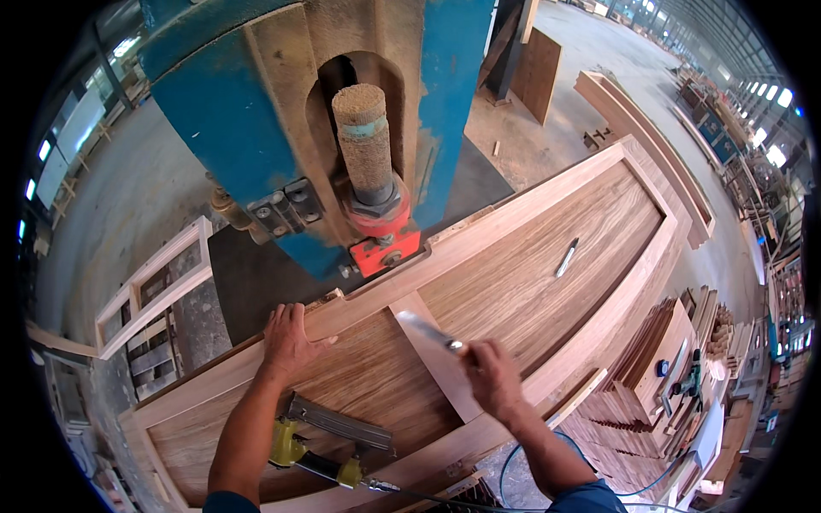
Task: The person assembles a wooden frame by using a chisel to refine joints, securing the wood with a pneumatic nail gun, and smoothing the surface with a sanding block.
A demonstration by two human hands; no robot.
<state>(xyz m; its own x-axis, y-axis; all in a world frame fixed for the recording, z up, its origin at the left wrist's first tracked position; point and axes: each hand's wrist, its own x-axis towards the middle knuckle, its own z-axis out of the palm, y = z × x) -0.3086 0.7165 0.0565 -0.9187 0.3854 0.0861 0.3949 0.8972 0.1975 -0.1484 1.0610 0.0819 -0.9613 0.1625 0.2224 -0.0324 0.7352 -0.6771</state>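
Observation:
A wooden panel door [513,256] lies slantwise in front of me, with framed panels and a crosswise rail. At its far edge my left hand [291,340] rests with the thumb spread, fingers on the edge, holding nothing. My right hand [494,376] is closed around the handle of a chisel [428,332], held over the crosswise rail. The bright blade points left and is slightly blurred. Just right of my left hand, a notch with rough wood [323,299] shows in the door's edge. A pen-like marker or knife [566,257] lies on the right panel.
A yellow-green nail gun [329,453] with an air hose lies on the near left panel. Beyond the door stands a blue machine [299,145] with a red-based post [368,154]. Stacked boards [650,368] and a drill [688,385] are at right, a wooden frame [154,286] at left.

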